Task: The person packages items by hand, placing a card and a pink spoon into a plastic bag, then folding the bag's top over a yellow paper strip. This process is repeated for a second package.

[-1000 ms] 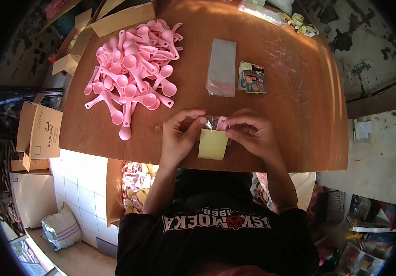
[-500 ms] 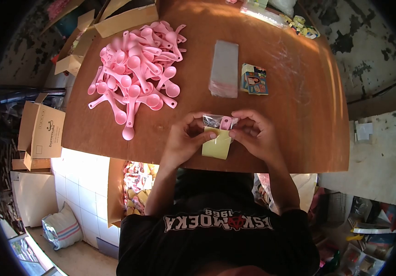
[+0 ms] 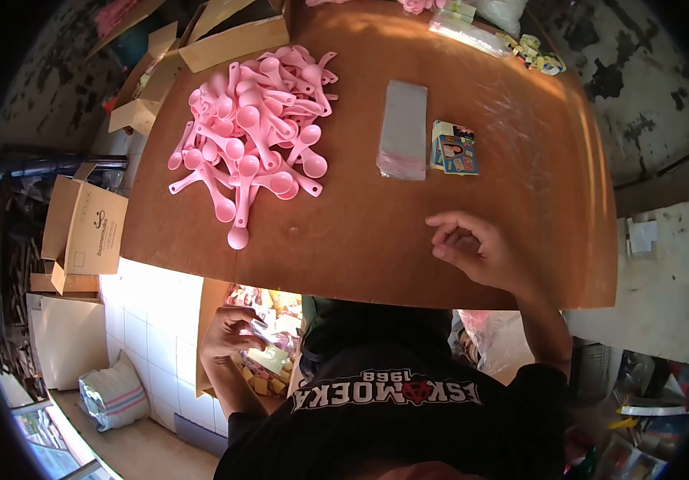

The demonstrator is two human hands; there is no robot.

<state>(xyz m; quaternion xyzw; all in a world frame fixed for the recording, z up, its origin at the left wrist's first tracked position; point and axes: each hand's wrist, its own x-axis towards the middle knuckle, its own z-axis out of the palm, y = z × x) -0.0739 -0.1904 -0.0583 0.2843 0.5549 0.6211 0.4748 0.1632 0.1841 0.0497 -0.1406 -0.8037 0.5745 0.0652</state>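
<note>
Packet, pale yellow, at the left hand, whose grip I cannot tell, above one open carton holding uncountable other packets, while the empty right hand, loosely open, hovers near one sleeve stack and one card stack.

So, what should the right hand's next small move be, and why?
Probably reach forward to the cards: the right hand looks empty over the table, and they lie just beyond it, beside the bags, while the left hand is down by the packets.
</note>
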